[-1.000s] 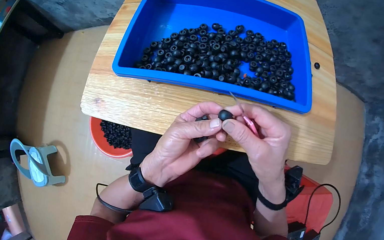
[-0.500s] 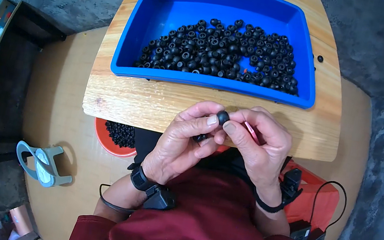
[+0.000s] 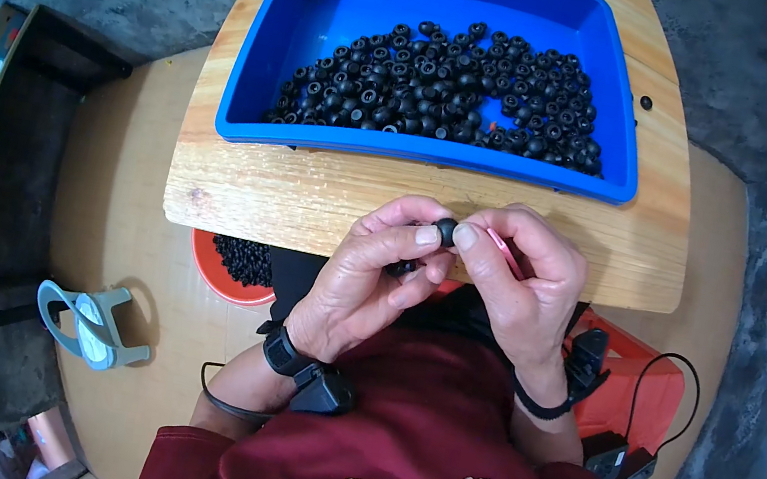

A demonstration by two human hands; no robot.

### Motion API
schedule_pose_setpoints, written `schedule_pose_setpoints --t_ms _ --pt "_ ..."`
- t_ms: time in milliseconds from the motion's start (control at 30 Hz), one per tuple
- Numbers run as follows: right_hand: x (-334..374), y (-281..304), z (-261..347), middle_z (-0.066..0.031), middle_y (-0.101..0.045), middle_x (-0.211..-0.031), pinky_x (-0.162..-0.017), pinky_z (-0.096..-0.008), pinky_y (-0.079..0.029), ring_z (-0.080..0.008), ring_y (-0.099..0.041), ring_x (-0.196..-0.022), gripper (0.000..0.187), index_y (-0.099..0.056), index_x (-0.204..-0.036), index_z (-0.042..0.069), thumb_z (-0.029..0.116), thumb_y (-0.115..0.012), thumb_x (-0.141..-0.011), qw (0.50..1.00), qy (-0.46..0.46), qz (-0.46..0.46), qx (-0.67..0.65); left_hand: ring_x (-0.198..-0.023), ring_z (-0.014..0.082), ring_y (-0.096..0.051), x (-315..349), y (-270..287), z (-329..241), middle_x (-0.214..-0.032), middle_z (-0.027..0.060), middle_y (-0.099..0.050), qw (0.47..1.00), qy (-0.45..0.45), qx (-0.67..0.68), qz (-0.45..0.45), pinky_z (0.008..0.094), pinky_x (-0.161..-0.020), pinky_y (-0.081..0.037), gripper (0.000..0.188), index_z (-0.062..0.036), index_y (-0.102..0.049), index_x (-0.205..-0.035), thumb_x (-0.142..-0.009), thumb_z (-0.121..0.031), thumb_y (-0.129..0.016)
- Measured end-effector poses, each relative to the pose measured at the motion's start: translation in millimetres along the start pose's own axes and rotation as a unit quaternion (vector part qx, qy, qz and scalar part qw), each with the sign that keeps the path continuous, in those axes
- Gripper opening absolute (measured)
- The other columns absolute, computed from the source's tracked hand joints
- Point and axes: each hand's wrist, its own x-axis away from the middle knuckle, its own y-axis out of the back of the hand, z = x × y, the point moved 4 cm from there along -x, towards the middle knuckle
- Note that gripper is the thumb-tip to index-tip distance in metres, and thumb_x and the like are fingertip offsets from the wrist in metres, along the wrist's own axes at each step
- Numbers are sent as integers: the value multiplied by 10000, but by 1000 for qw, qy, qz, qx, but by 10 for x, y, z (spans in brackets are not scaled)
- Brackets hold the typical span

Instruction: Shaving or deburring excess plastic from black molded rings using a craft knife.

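Between the thumb and fingertips of my left hand (image 3: 374, 263) is a small round black part (image 3: 446, 231), smooth on the side that shows. The curled lower fingers of that hand have more black parts (image 3: 402, 267) tucked in them, partly hidden. My right hand (image 3: 525, 289) touches the round part with its thumb and forefinger. A slim pink tool (image 3: 505, 254) lies in the right palm; its tip is hidden. Both hands are over the near edge of the wooden table (image 3: 270, 190). Beyond them stands a blue tray (image 3: 398, 152) holding many similar hollow black parts (image 3: 418, 93).
A loose black part (image 3: 646, 103) lies right of the tray. Below the table at left sits an orange-red basin (image 3: 229, 289) of small black pieces. A red crate (image 3: 628, 387) and a cable (image 3: 695, 393) are at right. A grey-blue stool (image 3: 97, 326) stands on the floor.
The tray and table sit slightly higher in the picture. My hands keep nearly the same hold on the round black part, with the right thumb and forefinger shifted a little.
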Motion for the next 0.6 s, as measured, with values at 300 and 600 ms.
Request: schedule_pose_setpoints --t_ms 300,600 --pt "91 106 -4 -50 -556 -673 -499 -220 -384 -95 -514 -564 132 -612 -822 -23 97 -664 -807 998 4 -20 55 -576 84 -517 5 15 -3 -790 86 -600 1000 -2 27 -10 154 -395 -350 127 -24 -596 -961 -861 -102 -606" --pt "187 -53 133 -56 -523 -615 -445 -309 -411 -198 -539 -508 136 -610 -822 26 130 -687 -781 967 145 -3 211 -598 103 -526 10 56 13 -792 84 -579 998 -9 56 25 171 -417 -388 144 -30 -563 -980 -864 -111 -592"
